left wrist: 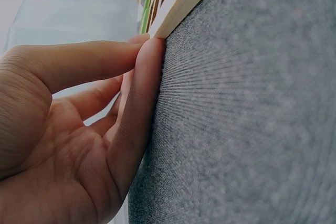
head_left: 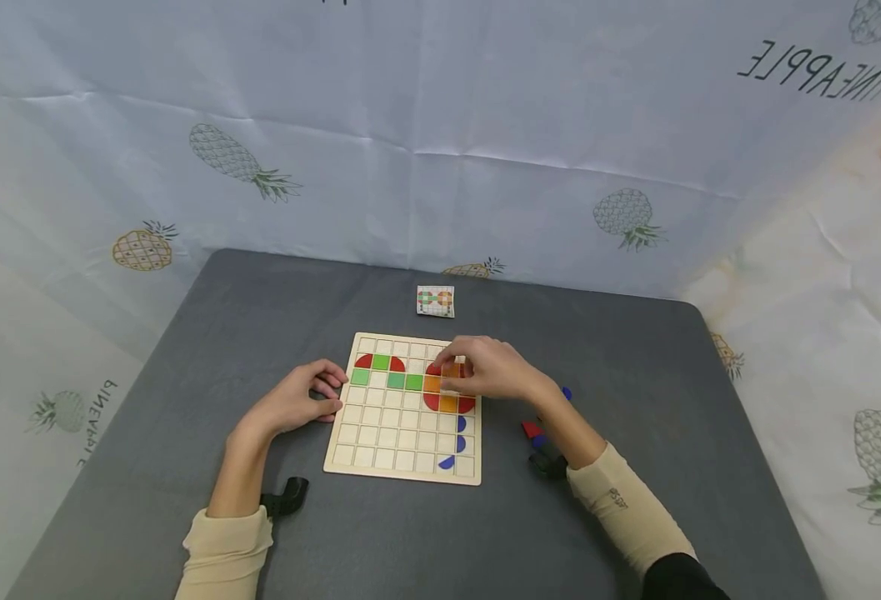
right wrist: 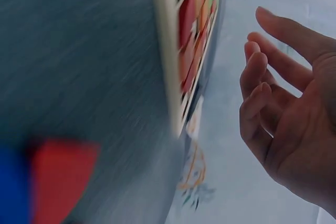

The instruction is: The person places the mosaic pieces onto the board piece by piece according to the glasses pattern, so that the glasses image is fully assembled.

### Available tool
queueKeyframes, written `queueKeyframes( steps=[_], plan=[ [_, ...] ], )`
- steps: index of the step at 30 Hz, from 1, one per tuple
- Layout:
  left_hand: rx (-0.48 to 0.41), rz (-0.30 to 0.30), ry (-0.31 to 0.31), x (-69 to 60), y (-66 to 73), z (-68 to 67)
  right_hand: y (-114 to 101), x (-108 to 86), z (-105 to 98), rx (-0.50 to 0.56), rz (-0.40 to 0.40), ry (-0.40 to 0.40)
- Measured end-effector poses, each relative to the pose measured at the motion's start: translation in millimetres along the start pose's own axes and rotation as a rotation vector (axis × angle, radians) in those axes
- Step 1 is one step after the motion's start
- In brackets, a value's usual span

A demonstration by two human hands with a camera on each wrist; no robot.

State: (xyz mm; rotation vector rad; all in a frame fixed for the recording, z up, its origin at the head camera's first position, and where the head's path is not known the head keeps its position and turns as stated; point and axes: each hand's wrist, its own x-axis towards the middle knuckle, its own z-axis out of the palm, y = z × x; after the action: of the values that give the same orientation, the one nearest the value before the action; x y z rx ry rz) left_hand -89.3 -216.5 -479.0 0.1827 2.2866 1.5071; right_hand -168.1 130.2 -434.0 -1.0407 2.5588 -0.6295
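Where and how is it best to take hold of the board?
Probably by the left and right edges, coming from both sides together: the board lies flat, its edge standing up from the table, and pieces on top make a level lift safer.

Dark grey table (head_left: 620,358), pale pineapple-print curtain (head_left: 410,92)

2 hands (head_left: 299,398); 1 board (head_left: 387,436); 1 card (head_left: 436,302); 4 green squares (head_left: 413,382) visible
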Motion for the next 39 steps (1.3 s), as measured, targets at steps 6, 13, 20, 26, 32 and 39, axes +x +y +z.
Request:
queueKeyframes(
  steps=[6, 13, 20, 26, 32, 39],
  plan=[
    [0.0, -0.02, 0.002, 2.1, -0.7, 0.2, 18, -39.7, -3, 0.033, 0.046, 0.017],
    [0.005, -0.032, 0.012, 4.1, -1.6, -0.6, 41, -82.7, -1, 0.063, 0.096, -0.021],
    [0.012, -0.034, 0.015, 4.4, -2.3, 0.2, 63, -112.5, 3, 0.107, 0.172, -0.073],
    [0.017, -0.033, 0.017, 5.2, -3.1, 0.7, 69, -118.4, 3, 0.098, 0.211, -0.056],
    [0.009, -0.028, 0.012, 4.0, -2.4, 0.9, 80, -114.3, 3, 0.168, 0.167, -0.054],
    [0.004, -0.008, 0.009, 0.8, -1.9, 0.9, 97, -107.3, -1, 0.264, 0.068, -0.094]
  ],
)
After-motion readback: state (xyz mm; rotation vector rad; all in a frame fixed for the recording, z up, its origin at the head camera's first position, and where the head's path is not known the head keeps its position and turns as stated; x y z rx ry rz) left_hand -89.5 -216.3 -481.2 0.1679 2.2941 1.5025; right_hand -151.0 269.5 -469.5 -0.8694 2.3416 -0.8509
